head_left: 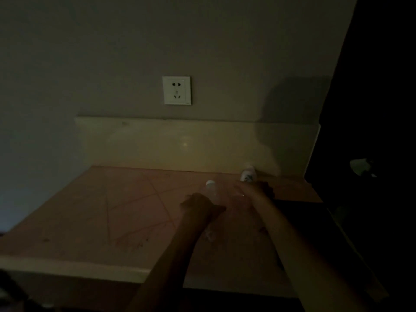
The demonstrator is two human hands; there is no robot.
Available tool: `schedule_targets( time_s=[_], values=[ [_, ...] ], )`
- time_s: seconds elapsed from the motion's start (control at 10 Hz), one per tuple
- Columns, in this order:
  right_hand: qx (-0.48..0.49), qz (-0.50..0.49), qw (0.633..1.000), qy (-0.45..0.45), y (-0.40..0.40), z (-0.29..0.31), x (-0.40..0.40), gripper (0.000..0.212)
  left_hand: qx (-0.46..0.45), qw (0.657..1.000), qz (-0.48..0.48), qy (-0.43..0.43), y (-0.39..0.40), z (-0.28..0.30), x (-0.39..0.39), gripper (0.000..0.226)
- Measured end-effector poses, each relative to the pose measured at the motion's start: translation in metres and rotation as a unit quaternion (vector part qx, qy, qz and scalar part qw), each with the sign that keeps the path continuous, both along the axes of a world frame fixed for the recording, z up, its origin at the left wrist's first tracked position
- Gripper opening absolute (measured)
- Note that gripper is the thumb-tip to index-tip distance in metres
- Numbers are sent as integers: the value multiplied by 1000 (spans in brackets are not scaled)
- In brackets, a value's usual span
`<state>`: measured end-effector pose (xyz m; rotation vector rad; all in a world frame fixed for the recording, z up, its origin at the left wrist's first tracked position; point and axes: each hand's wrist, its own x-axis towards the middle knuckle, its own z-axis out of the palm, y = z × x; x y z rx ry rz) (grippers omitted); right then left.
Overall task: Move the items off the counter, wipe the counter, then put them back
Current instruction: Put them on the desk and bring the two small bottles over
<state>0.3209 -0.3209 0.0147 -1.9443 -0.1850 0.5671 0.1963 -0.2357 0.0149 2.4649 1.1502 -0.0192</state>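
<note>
The room is dim. On the pinkish counter (101,210), under the wall socket (177,90), your left hand (199,204) grips a clear bottle (211,190); your right hand (258,190) is too dark to tell its grip. A small bottle (247,174) stands near the backsplash (180,140).

In dim light the counter (94,212) is pinkish-tan, crossed by thin reddish diagonal lines, with a pale cream front edge and a cream backsplash (180,143) behind it. Above the backsplash, a white wall socket (177,90) sits on a grey-beige wall. At the backsplash's right end stands a white bottle (248,174) bearing a dark printed mark; nearer is a clear bottle (212,190) with a white cap.
</note>
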Motion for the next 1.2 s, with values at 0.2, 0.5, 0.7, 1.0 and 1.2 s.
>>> schedule_targets(
  time_s=[0.2, 0.5, 0.7, 1.0, 1.2],
  values=[
    [64, -131, 989, -19, 22, -16, -23, 94, -107, 968, 84, -210, 43, -1, -68, 61],
    [163, 243, 956, 23, 60, -17, -162, 52, -295, 755, 176, -558, 50, -23, -247, 18],
    [189, 500, 832, 147, 82, -55, -293, 76, -203, 679, 338, -619, 19, -60, -403, 29],
    [75, 606, 731, 305, 125, -142, -464, 48, -125, 599, 504, -610, -21, -136, -552, 32],
    [45, 628, 720, 291, 199, -176, -561, 58, -121, 604, 533, -580, 30, -184, -641, 78]
  ],
)
